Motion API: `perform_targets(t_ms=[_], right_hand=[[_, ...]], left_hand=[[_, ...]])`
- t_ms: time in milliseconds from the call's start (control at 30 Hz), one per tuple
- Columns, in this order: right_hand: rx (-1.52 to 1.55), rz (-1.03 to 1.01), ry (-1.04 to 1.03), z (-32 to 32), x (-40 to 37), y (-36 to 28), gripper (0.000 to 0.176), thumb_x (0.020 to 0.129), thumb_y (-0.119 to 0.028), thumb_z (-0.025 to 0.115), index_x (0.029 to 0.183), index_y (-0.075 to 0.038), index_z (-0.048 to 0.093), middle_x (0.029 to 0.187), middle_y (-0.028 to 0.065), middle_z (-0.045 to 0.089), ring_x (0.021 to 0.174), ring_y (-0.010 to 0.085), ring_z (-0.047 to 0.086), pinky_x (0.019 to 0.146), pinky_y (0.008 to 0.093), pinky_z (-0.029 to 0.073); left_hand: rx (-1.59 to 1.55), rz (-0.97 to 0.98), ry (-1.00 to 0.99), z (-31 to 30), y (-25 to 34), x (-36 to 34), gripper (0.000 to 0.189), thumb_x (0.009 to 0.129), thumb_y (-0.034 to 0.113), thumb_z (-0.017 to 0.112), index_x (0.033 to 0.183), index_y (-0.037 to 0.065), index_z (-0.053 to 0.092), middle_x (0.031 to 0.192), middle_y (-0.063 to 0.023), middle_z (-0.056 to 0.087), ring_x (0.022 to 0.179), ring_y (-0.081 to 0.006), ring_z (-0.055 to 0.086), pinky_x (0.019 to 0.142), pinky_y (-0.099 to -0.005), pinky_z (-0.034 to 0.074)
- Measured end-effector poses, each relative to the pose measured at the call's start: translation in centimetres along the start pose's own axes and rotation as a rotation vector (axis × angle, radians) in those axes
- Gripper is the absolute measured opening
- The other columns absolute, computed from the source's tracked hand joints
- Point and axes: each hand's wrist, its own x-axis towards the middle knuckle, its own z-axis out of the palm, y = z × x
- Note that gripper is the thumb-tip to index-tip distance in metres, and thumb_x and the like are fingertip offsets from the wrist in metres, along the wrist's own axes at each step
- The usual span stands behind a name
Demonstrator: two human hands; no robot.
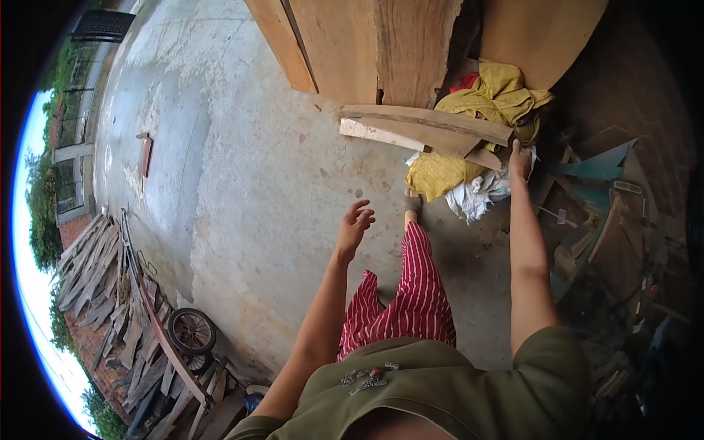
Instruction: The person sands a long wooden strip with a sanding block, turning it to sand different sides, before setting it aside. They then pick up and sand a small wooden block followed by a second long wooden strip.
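My left hand (355, 226) is in mid-air over the concrete floor, its fingers loosely curled and apart, holding nothing. At the right, my right hand (520, 161) is closed at the right end of a long wooden plank (425, 117); part of its grip is hidden. Below that plank, a second, pale-edged wooden piece (381, 135) slants the same way. Both lie across or just above a yellow sack (447, 174) and a white sack (477, 196). More yellow cloth (506, 92) is bunched behind the plank.
Large wooden boards (348, 51) stand at the top. Scrap and offcuts (609, 220) cover the right side. At the lower left are stacked wood strips (110, 293) and a wheel (191, 330). A small wooden piece (146, 155) lies on the concrete floor (249, 183).
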Motion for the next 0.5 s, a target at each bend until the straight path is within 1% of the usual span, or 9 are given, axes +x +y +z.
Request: perform_targets(t_ms=[33,100,133,167,233,267,333,433,500], right_hand=[[-0.038,0.001,-0.021,2.1,3.5,0.8,0.089,0.089,-0.069,0.046,0.138,0.004,0.046,0.129,0.0249,0.059,0.121,0.0386,0.056,0.1,0.0427,0.045],[-0.015,0.113,-0.382,6.5,10.1,3.3,0.09,0.085,-0.071,0.051,0.131,0.006,0.054,0.125,0.0265,0.061,0.117,0.0389,0.059,0.096,0.0437,0.047],[0.249,0.106,-0.422,6.3,7.9,2.3,0.086,0.083,-0.069,0.057,0.122,0.008,0.06,0.122,0.0279,0.062,0.114,0.0396,0.061,0.094,0.0451,0.049],[0.248,0.117,-0.428,6.2,6.7,1.2,0.086,0.083,-0.069,0.057,0.122,0.008,0.06,0.122,0.0279,0.062,0.114,0.0396,0.061,0.094,0.0451,0.049],[-0.022,0.107,-0.155,5.8,5.3,-0.6,0.07,0.083,-0.057,0.067,0.117,0.004,0.065,0.112,0.024,0.068,0.104,0.0399,0.064,0.089,0.0433,0.049],[0.018,-0.04,-0.094,6.4,4.7,-0.2,0.068,0.082,-0.055,0.068,0.118,0.003,0.065,0.112,0.0243,0.067,0.103,0.0406,0.064,0.091,0.0431,0.049],[0.155,-0.189,-0.04,4.2,-1.7,-4.3,0.071,0.083,-0.054,0.067,0.122,0.005,0.06,0.114,0.0253,0.064,0.107,0.0407,0.061,0.094,0.0442,0.047],[0.3,-0.416,-0.178,0.3,-12.5,-11.0,0.05,0.084,-0.039,0.072,0.103,0.003,0.052,0.094,0.0259,0.065,0.089,0.0456,0.064,0.078,0.0483,0.05],[0.42,-0.58,-0.239,0.9,-18.0,-13.0,0.06,0.079,-0.035,0.074,0.117,0.0,0.044,0.095,0.0292,0.064,0.089,0.0472,0.064,0.077,0.0502,0.05]], left_hand=[[0.039,0.012,-0.049,0.8,1.2,0.6,0.043,0.1,0.028,0.054,0.137,0.007,0.048,0.12,-0.0145,0.063,0.107,-0.0229,0.062,0.093,-0.0362,0.049],[-0.001,-0.001,-0.091,0.6,0.7,1.2,0.042,0.1,0.028,0.054,0.137,0.008,0.048,0.12,-0.0144,0.063,0.106,-0.0223,0.063,0.093,-0.0359,0.049],[0.041,-0.053,-0.058,0.3,0.3,0.9,0.04,0.1,0.027,0.053,0.135,0.008,0.05,0.118,-0.013,0.064,0.103,-0.0209,0.063,0.09,-0.0344,0.049],[0.086,-0.104,-0.03,-0.1,-0.3,0.5,0.038,0.1,0.027,0.053,0.134,0.009,0.052,0.115,-0.0116,0.065,0.101,-0.0194,0.064,0.087,-0.033,0.049],[0.175,-0.216,0.079,-2.3,-2.9,-0.6,0.039,0.096,0.024,0.055,0.132,0.008,0.054,0.111,-0.0113,0.067,0.095,-0.0195,0.065,0.083,-0.0331,0.05],[0.213,-0.276,0.137,-3.4,-4.2,-1.5,0.04,0.095,0.023,0.056,0.131,0.008,0.055,0.11,-0.0112,0.067,0.093,-0.0196,0.066,0.081,-0.0331,0.051],[0.197,-0.389,0.226,-5.4,-6.5,-3.4,0.04,0.093,0.022,0.056,0.13,0.007,0.057,0.108,-0.0109,0.068,0.09,-0.0198,0.067,0.077,-0.0326,0.051],[0.133,-0.488,0.297,-6.8,-7.7,-5.7,0.039,0.093,0.022,0.056,0.129,0.007,0.057,0.108,-0.0106,0.068,0.09,-0.0199,0.067,0.076,-0.0315,0.051],[0.129,-0.47,0.289,-6.3,-7.3,-6.1,0.039,0.094,0.021,0.055,0.13,0.007,0.056,0.108,-0.0107,0.068,0.091,-0.02,0.067,0.076,-0.0315,0.051]])
